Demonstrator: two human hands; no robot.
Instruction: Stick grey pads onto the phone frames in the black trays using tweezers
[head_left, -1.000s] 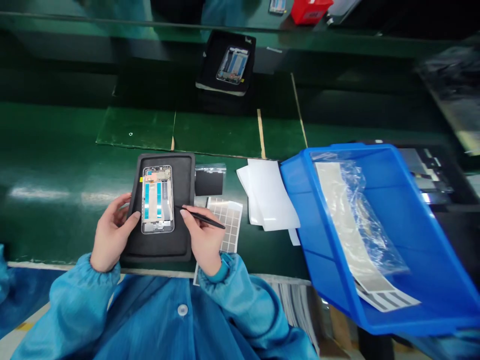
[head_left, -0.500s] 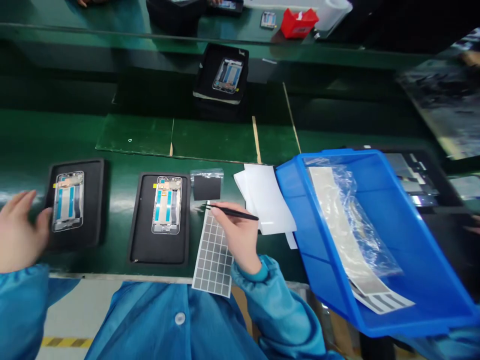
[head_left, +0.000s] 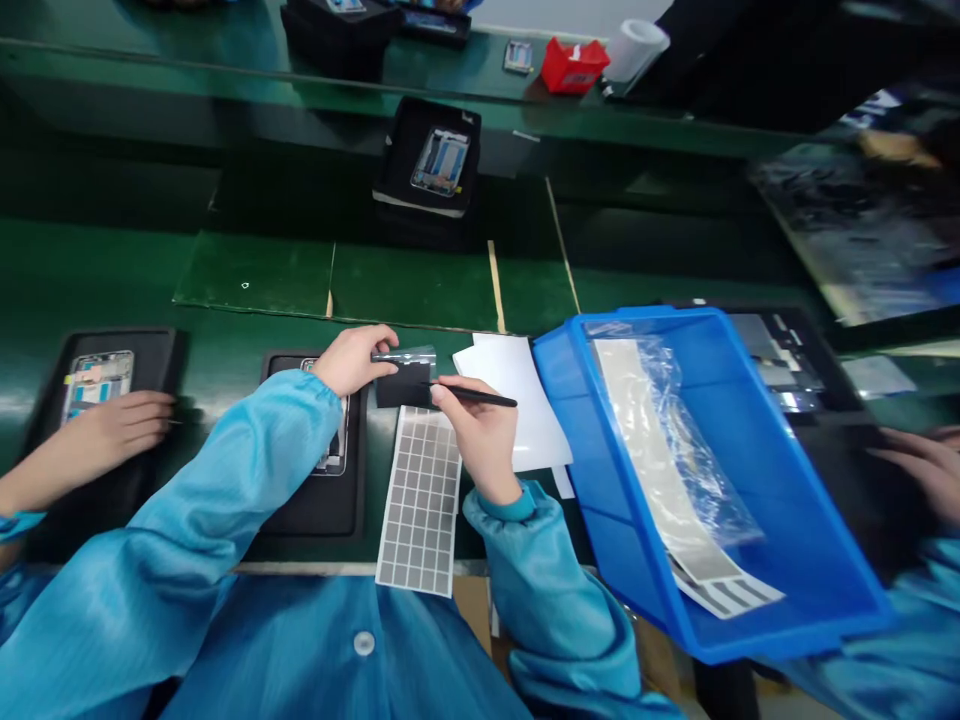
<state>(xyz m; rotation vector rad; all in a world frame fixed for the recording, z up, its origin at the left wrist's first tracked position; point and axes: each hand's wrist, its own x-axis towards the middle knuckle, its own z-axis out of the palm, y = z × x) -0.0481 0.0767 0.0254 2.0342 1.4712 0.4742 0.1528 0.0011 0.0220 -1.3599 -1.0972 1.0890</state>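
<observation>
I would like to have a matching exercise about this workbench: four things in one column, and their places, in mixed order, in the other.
Things
1. Black tweezers
2. Sheet of grey square stickers
3. Red box
4. Crumpled clear plastic bag

Places
A. Inside the blue bin
B. Sticking out past the near edge of the green table
C. Beside the white roll, at the far side
D. Held in the right hand

Right pairs: 1-D, 2-B, 3-C, 4-A
</observation>
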